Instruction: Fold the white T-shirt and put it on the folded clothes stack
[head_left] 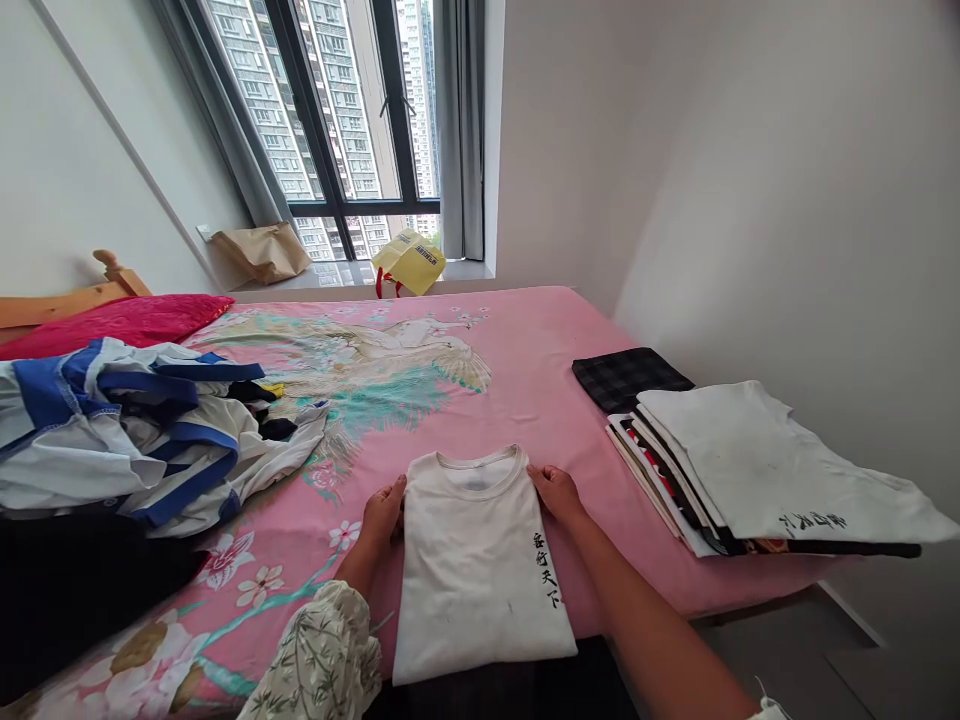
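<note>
A folded white T-shirt (pixel 472 560) lies on the pink bed in front of me, its collar at the far end and dark lettering down its right side. My left hand (pixel 385 512) pinches the shirt's left edge near the shoulder. At the opposite shoulder, my right hand (pixel 556 490) grips the right edge, its fingertips partly hidden by the cloth. To the right stands a stack of folded shirts (pixel 720 470) with a white one on top.
Crumpled white and blue clothes (pixel 150 430) heap up on the left, beside a black garment (pixel 90 590). A dark plaid cloth (pixel 630 378) lies behind the stack. On the sill sit a brown paper bag (pixel 262 252) and a yellow bag (pixel 410 263). The flowered bedsheet (pixel 525 350) covers the bed.
</note>
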